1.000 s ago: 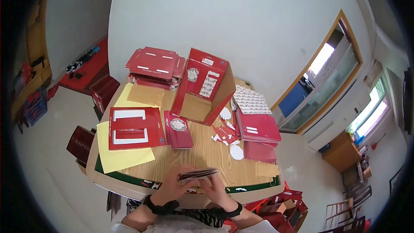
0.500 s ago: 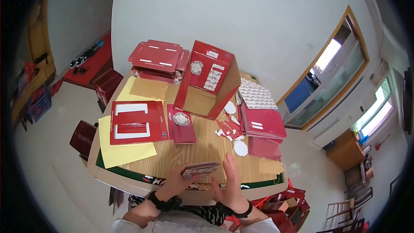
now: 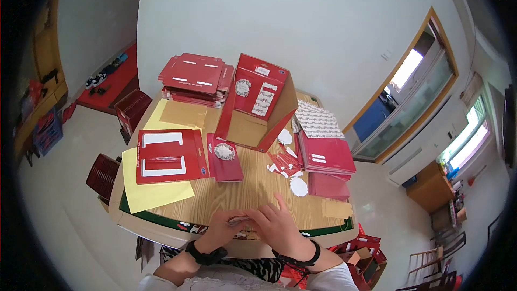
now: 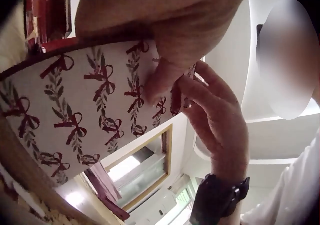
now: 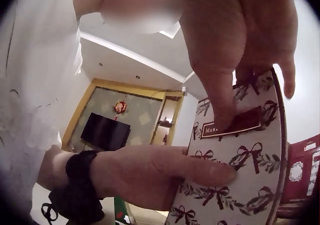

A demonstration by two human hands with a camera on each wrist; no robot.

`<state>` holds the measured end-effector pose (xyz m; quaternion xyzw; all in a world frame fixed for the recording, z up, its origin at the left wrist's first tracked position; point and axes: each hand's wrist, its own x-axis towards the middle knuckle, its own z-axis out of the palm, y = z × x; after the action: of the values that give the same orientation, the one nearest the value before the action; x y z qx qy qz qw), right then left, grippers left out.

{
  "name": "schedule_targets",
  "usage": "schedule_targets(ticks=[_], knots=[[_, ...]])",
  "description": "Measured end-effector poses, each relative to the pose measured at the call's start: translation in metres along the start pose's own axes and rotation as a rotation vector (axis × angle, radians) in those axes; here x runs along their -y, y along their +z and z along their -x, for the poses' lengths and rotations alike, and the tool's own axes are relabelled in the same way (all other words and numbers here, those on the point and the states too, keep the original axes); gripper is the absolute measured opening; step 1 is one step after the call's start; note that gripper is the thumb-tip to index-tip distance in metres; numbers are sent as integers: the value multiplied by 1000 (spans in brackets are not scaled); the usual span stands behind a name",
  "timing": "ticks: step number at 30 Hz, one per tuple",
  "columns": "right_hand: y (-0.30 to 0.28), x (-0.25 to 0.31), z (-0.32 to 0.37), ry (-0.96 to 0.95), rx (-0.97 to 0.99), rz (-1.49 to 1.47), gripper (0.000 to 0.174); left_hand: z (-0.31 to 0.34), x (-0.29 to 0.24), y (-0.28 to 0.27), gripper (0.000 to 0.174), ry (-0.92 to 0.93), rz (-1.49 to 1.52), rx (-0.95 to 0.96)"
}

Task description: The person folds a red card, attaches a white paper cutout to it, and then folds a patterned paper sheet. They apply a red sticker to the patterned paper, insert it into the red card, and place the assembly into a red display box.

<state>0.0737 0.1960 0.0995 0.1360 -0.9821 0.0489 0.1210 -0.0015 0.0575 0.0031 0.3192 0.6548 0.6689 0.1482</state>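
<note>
The person stands at the near edge of a wooden table (image 3: 253, 191) with both hands drawn close together over it. Between them is a thin stack of cards (image 3: 239, 219), held just above the table edge and close to the body. The left hand (image 3: 219, 230) grips the stack from its own side, the thumb bent down onto the printed face, as the left wrist view shows. The right hand (image 3: 277, 223) is clamped on the other side. In the right wrist view one finger (image 5: 220, 100) presses on a small red label (image 5: 231, 123) while the other fingers curl over the card's upper edge. In the head view its forefinger points out across the table. The card facing out is white, printed with red bows and green sprigs.

Just beyond the right hand lie white oval cut-outs (image 3: 297, 187) and scraps of red and white paper (image 3: 283, 161). Further off on that side is a pile of red sheets (image 3: 326, 155), with a sheet of patterned paper (image 3: 319, 123) behind it. Ahead of the left hand lies a red packet (image 3: 225, 161) with a white round doily on it. Beside that is a red card with white windows (image 3: 167, 156), resting on yellow paper (image 3: 153, 195). Well beyond both hands stands an open red and brown box (image 3: 258, 108), and past it to the left is a tall heap of red cards (image 3: 194, 78).
</note>
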Motion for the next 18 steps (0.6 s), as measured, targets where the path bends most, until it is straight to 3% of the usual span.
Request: schedule_targets(ticks=[3,8,12,14,15,18], knots=[[0,-14,5,-28,7,-149,27,0,-6,-6,22,-49,-71,104],[-5,-37,19,180,-149,-466,14,-2,-25,-43,23,-223,-340,191],[37,-60,45,412,-147,-845,11,10,-5,-66,24,-140,-196,46],[83,-69,59,486,-55,-935,9,13,-4,-71,26,-187,-164,64],[100,-71,65,522,-11,-978,9,16,11,-70,27,-385,-43,118],[104,-68,67,528,45,-995,15,23,24,-64,23,-225,-229,88]])
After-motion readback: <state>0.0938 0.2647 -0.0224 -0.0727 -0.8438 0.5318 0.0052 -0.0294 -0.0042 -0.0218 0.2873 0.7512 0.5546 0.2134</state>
